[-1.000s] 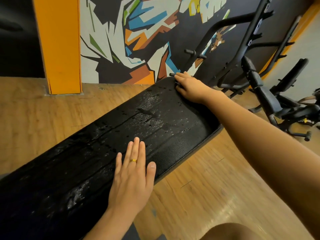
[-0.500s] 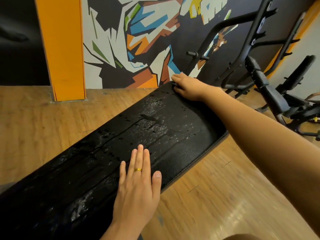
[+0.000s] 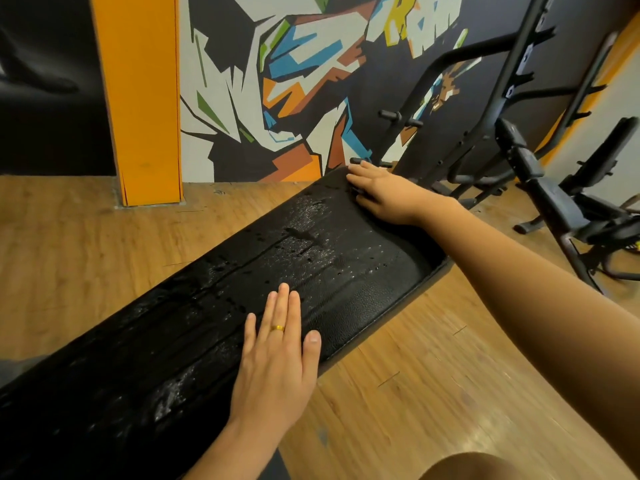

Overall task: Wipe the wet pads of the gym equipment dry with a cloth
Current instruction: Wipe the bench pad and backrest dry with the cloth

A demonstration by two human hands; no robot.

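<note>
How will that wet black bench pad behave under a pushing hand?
Probably slippery: droplets cover the bench pad. Likely firm, slightly cushioned: the left hand lies flat without visibly sinking. Unlikely to shift; it is long and bulky.

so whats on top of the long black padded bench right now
Water droplets and streaks cover the long black padded bench. The left hand lies flat mid-pad; the right hand rests on its far end. No cloth shows; whatever lies beneath either palm is hidden.
</note>
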